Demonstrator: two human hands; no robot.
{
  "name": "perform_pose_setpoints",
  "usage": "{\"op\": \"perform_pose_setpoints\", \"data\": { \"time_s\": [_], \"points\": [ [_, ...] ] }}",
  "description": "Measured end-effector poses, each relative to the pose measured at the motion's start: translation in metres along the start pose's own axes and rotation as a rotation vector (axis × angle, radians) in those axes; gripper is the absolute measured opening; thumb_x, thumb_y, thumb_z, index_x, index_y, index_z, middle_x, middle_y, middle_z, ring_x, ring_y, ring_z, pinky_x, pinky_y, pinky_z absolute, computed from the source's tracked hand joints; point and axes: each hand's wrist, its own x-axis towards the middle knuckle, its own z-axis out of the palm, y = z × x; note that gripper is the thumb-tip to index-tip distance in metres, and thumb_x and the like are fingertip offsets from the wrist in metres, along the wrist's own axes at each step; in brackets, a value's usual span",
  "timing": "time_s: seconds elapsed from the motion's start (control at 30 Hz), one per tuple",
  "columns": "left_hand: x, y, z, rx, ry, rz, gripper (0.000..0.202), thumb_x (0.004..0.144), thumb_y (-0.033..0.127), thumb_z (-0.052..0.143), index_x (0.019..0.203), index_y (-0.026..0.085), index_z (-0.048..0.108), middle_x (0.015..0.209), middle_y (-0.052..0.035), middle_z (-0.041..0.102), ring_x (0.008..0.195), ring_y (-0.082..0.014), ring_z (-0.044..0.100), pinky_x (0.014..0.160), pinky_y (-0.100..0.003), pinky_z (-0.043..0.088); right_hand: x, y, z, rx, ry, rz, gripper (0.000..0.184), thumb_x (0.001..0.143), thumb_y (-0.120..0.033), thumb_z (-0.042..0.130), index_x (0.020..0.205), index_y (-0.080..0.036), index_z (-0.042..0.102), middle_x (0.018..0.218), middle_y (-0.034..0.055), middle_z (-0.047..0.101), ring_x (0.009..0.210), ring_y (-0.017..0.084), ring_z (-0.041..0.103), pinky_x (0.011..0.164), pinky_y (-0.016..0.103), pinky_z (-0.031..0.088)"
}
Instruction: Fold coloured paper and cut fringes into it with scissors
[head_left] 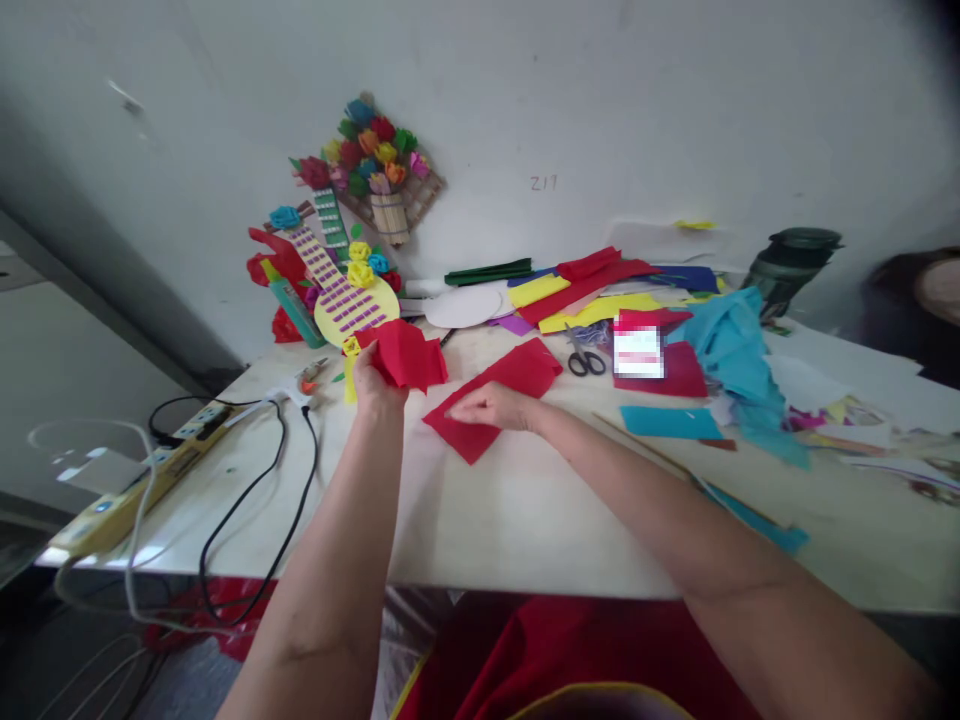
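My left hand is raised above the table and closed on a bunch of red paper squares. My right hand lies on a larger red paper sheet flat on the white table, its fingers together and pressing or pinching the sheet's left part. Black-handled scissors lie just beyond the red sheet, to the right.
A yellow paper guitar and a paper flower bouquet lean on the wall. Coloured paper sheets pile at the back, teal paper at right. A power strip with cables lies left. Another person sits far right.
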Motion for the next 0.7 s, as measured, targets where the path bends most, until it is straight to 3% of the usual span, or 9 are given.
{"op": "perform_pose_setpoints", "data": {
  "time_s": [0.13, 0.23, 0.33, 0.47, 0.57, 0.7],
  "points": [
    [-0.024, 0.002, 0.001, -0.033, -0.034, -0.071, 0.014, 0.068, 0.026, 0.055, 0.080, 0.019, 0.059, 0.081, -0.0042, 0.068, 0.090, -0.0203, 0.063, 0.077, -0.031, 0.051, 0.006, 0.001, -0.029, -0.280, 0.428, 0.065, 0.018, 0.075, -0.030, 0.058, 0.081, -0.023, 0.074, 0.089, 0.0022, 0.071, 0.088, 0.022, 0.062, 0.080, 0.032, 0.044],
    [-0.042, -0.006, 0.005, -0.073, -0.048, -0.188, 0.014, 0.068, 0.023, 0.055, 0.080, 0.018, 0.060, 0.082, -0.0052, 0.068, 0.092, -0.0223, 0.063, 0.077, -0.033, 0.051, -0.002, 0.007, -0.053, -0.580, 0.562, 0.303, 0.023, 0.076, -0.026, 0.055, 0.092, -0.022, 0.072, 0.101, 0.0057, 0.069, 0.096, 0.024, 0.060, 0.083, 0.034, 0.042],
    [-0.061, -0.022, 0.011, -0.085, -0.097, -0.347, 0.015, 0.067, 0.023, 0.057, 0.079, 0.017, 0.061, 0.080, -0.0064, 0.068, 0.090, -0.0238, 0.063, 0.076, -0.034, 0.052, -0.020, 0.017, -0.068, -0.721, 0.600, 0.503, 0.030, 0.078, -0.028, 0.053, 0.103, -0.021, 0.069, 0.111, 0.0088, 0.065, 0.101, 0.027, 0.057, 0.083, 0.035, 0.042],
    [-0.085, -0.050, 0.018, -0.108, -0.175, -0.488, 0.017, 0.064, 0.024, 0.058, 0.079, 0.017, 0.062, 0.082, -0.0079, 0.068, 0.088, -0.0254, 0.064, 0.074, -0.036, 0.053, -0.041, 0.031, -0.071, -0.884, 0.617, 0.555, 0.043, 0.079, -0.028, 0.053, 0.118, -0.014, 0.060, 0.127, 0.0134, 0.054, 0.111, 0.028, 0.050, 0.088, 0.035, 0.038],
    [-0.095, -0.065, 0.018, -0.051, -0.095, -0.501, 0.014, 0.062, 0.022, 0.060, 0.075, 0.019, 0.061, 0.082, -0.0078, 0.069, 0.087, -0.0248, 0.064, 0.074, -0.035, 0.053, -0.047, 0.035, -0.067, -0.999, 0.597, 0.567, 0.042, 0.080, -0.028, 0.051, 0.118, -0.012, 0.059, 0.126, 0.0158, 0.053, 0.113, 0.030, 0.046, 0.091, 0.037, 0.033],
    [-0.093, -0.065, 0.012, 0.029, 0.031, -0.445, 0.011, 0.064, 0.022, 0.059, 0.075, 0.020, 0.057, 0.079, -0.0063, 0.068, 0.080, -0.0217, 0.065, 0.072, -0.034, 0.053, -0.049, 0.035, -0.061, -1.080, 0.585, 0.532, 0.035, 0.083, -0.021, 0.044, 0.109, -0.012, 0.065, 0.112, 0.0173, 0.060, 0.108, 0.030, 0.045, 0.089, 0.040, 0.030]
  ]
}}
